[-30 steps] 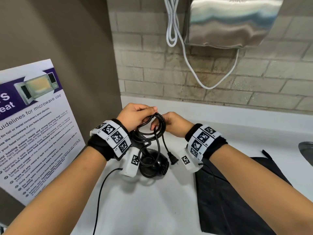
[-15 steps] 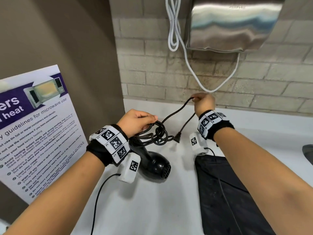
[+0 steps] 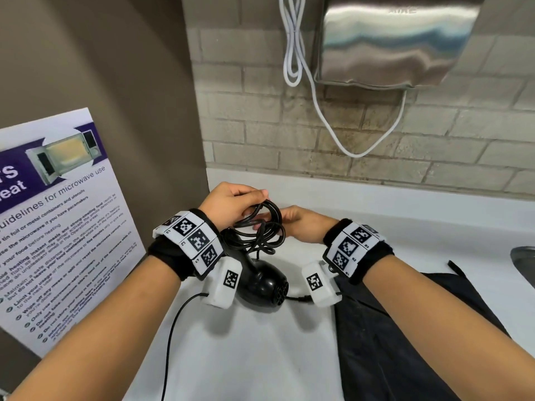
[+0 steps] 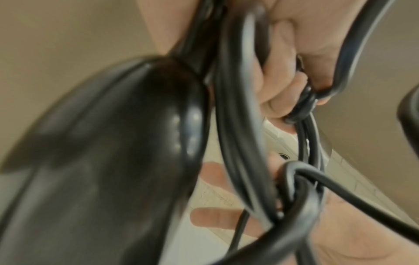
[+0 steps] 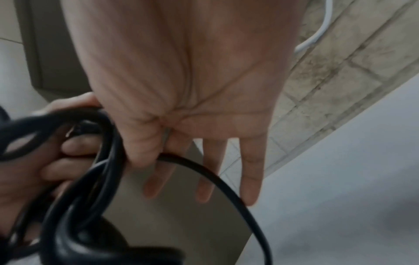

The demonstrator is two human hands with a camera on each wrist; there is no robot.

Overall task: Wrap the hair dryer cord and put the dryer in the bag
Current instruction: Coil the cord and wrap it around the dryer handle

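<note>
A black hair dryer (image 3: 260, 282) hangs over the white counter (image 3: 260, 357), held up by its handle in my left hand (image 3: 231, 204). That hand also grips several loops of the black cord (image 3: 269, 227). In the left wrist view the fingers (image 4: 278, 100) curl round the cord (image 4: 238, 125) beside the blurred dryer body (image 4: 102, 161). My right hand (image 3: 301, 227) sits right of the coil, touching it. In the right wrist view its thumb (image 5: 140, 152) pinches a strand of cord (image 5: 226, 182) against the forefinger while the other fingers stay straight. The plug is hidden. A black bag (image 3: 405, 342) lies flat to the right.
A microwave poster (image 3: 58, 227) leans against the brown wall on the left. On the tiled back wall hangs a steel hand dryer (image 3: 390, 39) with a white cable (image 3: 327, 123) looping below it. A sink rim (image 3: 524, 264) shows at the far right.
Half a second ago my right hand was pulling the cord end up toward the back wall. It has come back down to the coil by my left hand, and the plug is out of sight.
</note>
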